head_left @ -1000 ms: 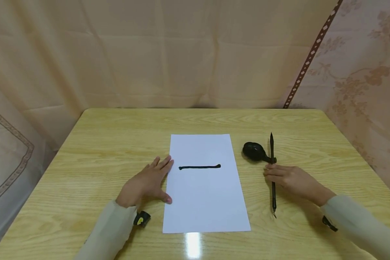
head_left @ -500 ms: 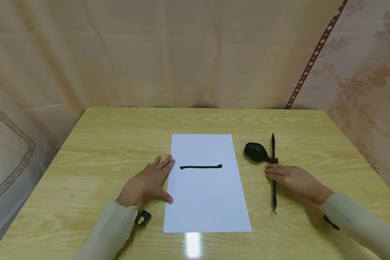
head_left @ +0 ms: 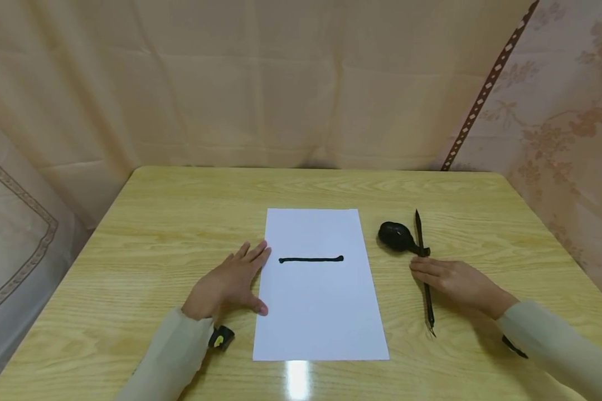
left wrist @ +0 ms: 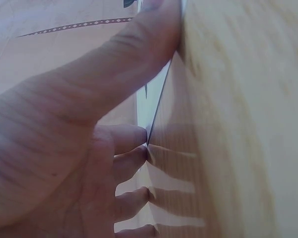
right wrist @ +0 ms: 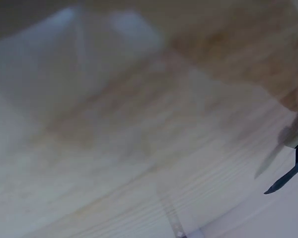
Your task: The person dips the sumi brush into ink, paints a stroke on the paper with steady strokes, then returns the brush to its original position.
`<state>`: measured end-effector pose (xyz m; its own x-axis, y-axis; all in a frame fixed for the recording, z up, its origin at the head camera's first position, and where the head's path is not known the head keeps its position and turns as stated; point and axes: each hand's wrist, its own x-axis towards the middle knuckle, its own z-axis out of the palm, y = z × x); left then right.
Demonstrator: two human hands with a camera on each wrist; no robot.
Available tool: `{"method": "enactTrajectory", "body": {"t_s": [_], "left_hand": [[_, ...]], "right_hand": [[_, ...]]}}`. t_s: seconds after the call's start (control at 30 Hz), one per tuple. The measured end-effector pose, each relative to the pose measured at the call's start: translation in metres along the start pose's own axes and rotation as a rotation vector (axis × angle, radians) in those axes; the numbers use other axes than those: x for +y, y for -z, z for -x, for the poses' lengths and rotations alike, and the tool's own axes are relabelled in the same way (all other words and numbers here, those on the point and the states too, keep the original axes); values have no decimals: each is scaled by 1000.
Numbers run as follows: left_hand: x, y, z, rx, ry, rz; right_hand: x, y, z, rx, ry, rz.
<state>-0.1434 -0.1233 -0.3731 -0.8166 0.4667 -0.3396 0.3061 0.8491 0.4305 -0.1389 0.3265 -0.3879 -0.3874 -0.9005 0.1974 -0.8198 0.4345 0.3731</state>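
A white sheet of paper (head_left: 321,312) lies in the middle of the table with one black horizontal brush stroke (head_left: 311,259) on it. My left hand (head_left: 228,281) rests at the paper's left edge, fingers spread, with fingertips and thumb tip on the edge. In the left wrist view the left thumb (left wrist: 124,64) reaches along that edge. My right hand (head_left: 454,281) holds a dark writing brush (head_left: 428,301) near its middle; the thumb is hidden. The brush's pointed tip faces away and its shaft crosses the narrow end of a glossy black gourd-shaped object (head_left: 395,236).
The wood-grain table (head_left: 130,250) carries all these things. Behind it hangs a beige curtain (head_left: 231,83), with a patterned cloth (head_left: 572,128) at the right. A bright light reflection shows below the paper.
The brush has turned slightly in my right hand: its tip now leans left and its looped end sits further right. The left hand stays on the paper's edge.
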Motion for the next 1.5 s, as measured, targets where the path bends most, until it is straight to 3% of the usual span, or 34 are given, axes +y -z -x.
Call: {"method": "enactTrajectory", "body": {"t_s": [0.2,0.53,0.93,1.5], "left_hand": [[2,1,1,1,4,-2],[2,0,0,1,7,-23],[-1,-1,3,-6,-21,20],[-3,-1,4,5,-48,48]], "right_hand": [[-6,3,-2,43,46,63],[-15,2,-2,87,44,94],[-15,4,2,30,44,51],[-14,2,7,121,37,91]]}}
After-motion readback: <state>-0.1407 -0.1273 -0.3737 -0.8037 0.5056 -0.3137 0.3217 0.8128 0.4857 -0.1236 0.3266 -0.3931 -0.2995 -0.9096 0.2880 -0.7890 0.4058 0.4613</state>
